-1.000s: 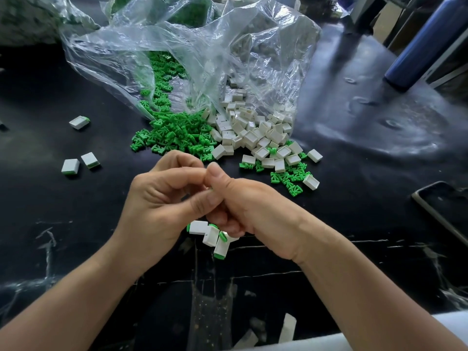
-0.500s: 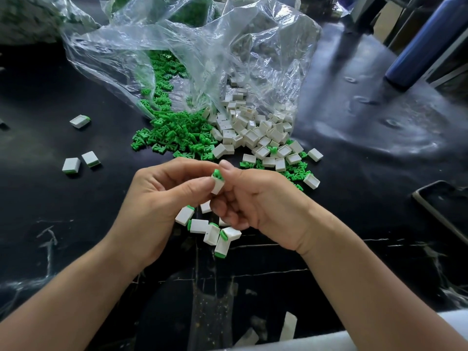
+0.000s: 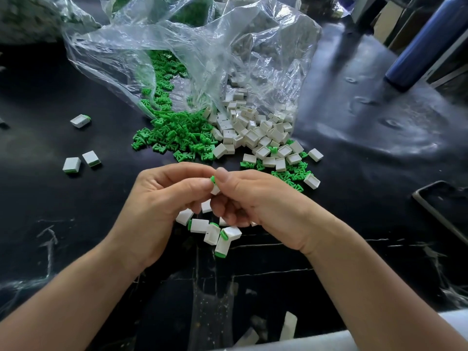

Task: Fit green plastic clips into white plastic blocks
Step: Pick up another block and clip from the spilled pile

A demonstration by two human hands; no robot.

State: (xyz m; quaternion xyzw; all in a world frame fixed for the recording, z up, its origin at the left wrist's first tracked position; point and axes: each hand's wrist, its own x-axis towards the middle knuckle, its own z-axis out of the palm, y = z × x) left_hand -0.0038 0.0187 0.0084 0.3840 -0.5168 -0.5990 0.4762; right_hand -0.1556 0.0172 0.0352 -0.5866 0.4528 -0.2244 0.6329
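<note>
The left hand and right hand have eased apart since 1 second ago. Each grip pinches the white block above the table. Its green clip now shows on top, likely nearly seated.

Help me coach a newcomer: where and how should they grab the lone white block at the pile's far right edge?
Pinch the lone white block across opposite side walls, coming from above. It lies flat on the black table, just clear of the pile, so those walls look free.
</note>
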